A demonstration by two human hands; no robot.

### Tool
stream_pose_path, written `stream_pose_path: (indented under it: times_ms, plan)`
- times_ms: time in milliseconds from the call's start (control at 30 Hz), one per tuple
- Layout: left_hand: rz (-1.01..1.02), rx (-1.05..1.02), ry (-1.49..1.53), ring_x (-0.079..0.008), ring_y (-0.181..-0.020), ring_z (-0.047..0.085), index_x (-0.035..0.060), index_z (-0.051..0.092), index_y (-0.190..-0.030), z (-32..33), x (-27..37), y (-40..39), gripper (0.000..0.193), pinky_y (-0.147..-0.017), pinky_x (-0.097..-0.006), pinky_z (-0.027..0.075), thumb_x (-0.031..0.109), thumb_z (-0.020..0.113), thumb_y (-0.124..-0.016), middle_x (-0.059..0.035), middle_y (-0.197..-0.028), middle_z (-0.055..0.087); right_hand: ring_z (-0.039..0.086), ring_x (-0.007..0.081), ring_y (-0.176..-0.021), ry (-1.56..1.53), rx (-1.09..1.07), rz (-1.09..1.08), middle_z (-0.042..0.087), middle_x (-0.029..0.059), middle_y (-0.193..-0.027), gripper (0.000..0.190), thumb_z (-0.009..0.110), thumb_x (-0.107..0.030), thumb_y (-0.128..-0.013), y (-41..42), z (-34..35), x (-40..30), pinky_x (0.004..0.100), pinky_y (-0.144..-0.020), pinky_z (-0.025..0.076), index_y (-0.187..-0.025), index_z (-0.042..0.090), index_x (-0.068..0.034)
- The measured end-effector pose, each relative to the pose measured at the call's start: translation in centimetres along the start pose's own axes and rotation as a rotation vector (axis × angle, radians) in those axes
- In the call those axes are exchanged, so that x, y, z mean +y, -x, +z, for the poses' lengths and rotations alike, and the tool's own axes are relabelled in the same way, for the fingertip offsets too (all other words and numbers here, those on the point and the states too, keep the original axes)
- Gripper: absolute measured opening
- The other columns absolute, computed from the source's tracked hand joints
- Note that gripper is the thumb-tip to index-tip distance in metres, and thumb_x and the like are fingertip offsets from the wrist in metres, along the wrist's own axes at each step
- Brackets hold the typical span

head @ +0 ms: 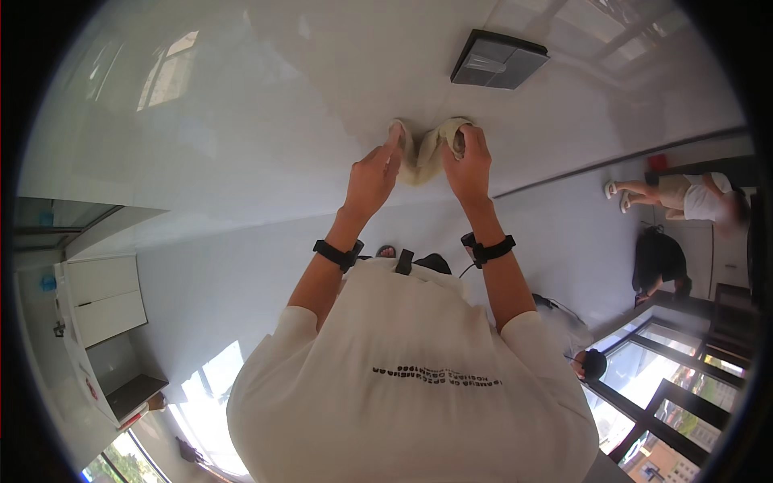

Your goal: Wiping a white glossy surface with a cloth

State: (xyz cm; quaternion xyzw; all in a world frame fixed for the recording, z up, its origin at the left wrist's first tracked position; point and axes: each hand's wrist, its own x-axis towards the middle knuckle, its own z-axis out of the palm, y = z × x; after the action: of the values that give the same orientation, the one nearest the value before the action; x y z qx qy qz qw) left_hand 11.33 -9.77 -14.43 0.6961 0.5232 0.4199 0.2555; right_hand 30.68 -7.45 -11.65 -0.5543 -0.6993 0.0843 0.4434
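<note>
A pale yellowish cloth hangs in a sagging fold between my two hands, before a glossy white wall-like surface. My left hand grips one end, and my right hand has its fingers curled around the other. Whether the cloth touches the surface, I cannot tell. Above and right of my right hand, a dark square plate with grey panels sits on that surface. Both my wrists wear black straps with small devices.
White cabinets stand at the left. One person in a white top, another in black and a third, partly hidden person are at the right, near dark-framed windows. The pale floor reflects light.
</note>
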Motion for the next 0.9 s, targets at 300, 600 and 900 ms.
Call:
stream_pose_path:
  times_ms: [300,600,900]
  plan:
    - [0.259,0.095,0.216,-0.0254,-0.100,0.062,0.0116,0.039,-0.149,1.2,9.6,-4.9,0.057,-0.087,-0.0339,0.053,-0.004,0.051,-0.095,-0.0148,-0.113,0.058,0.062,0.0334,-0.084,-0.074,0.177,-0.033,0.058,0.0144,-0.097,0.025,0.070,-0.006,-0.082,-3.6,-6.0,-2.0,0.0399,-0.073,0.051,-0.101,0.055,0.000]
    - [0.256,0.027,0.151,-0.0293,-0.096,0.062,0.0107,0.051,-0.141,9.2,8.1,-4.3,0.059,-0.085,-0.0342,0.051,-0.013,0.052,-0.087,-0.0142,-0.117,0.058,0.062,0.0336,-0.089,0.035,0.052,-0.009,0.058,0.0168,-0.103,0.028,0.071,-0.007,-0.083,-2.1,-8.6,5.6,0.0395,-0.076,0.052,-0.106,0.057,0.001]
    - [0.229,0.282,0.347,-0.0263,-0.102,0.066,0.0065,0.059,-0.129,6.0,13.0,-6.7,0.045,-0.087,-0.0335,0.054,-0.011,0.053,-0.088,-0.0133,-0.117,0.065,0.053,0.0319,-0.110,0.031,0.246,-0.152,0.047,0.0156,-0.128,0.039,0.070,-0.002,-0.081,-3.6,-10.5,2.1,0.0382,-0.086,0.049,-0.118,0.057,-0.001]
